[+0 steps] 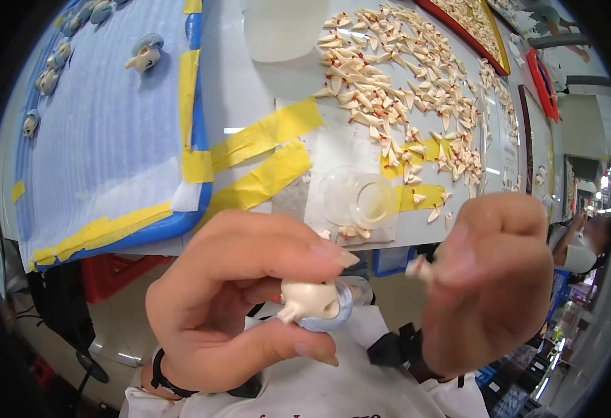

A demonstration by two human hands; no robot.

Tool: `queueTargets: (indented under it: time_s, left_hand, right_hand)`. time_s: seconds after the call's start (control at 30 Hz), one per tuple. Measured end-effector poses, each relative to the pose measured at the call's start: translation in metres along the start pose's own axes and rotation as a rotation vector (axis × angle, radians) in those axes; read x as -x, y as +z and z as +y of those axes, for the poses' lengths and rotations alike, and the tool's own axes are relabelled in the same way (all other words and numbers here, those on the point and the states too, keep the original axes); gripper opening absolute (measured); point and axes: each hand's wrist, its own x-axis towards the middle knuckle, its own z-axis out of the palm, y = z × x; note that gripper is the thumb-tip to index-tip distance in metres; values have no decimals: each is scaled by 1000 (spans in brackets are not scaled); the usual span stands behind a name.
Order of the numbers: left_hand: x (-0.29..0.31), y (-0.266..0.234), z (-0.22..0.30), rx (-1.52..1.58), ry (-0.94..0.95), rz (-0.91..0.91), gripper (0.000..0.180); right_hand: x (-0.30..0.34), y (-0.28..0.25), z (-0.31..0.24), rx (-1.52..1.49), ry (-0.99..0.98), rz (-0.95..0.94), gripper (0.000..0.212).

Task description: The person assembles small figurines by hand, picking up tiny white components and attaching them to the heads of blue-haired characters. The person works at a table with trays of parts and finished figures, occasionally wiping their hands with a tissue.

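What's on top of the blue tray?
Small blue-haired figurine heads lie on a pale blue ribbed sheet, with yellow tape along its edges. The sheet hides the floor of the blue tray.

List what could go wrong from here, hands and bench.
1. The right hand has only a fingertip pinch on the small cream piece; it might slip and be lost below.
2. The left hand holds the figurine head between thumb and fingers, off the table; a slip could drop it.
3. The clear cup stands near the table's front edge; a stray knuckle might knock it.
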Motion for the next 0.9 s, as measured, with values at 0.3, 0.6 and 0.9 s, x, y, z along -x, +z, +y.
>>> queueTargets:
  time_s: [0.3,0.6,0.9]
  left_hand:
    - [4,2,-2,-164,94,-15,50]
    - [1,13,1,-330,139,18,50]
    - [-26,34,22,-905,531,-205,31]
  right_hand:
    - [17,19,0,-71,-59,29,17]
    - [6,-1,-5,26,-26,-109,21]
    - [24,1,-10,-705,457,3,62]
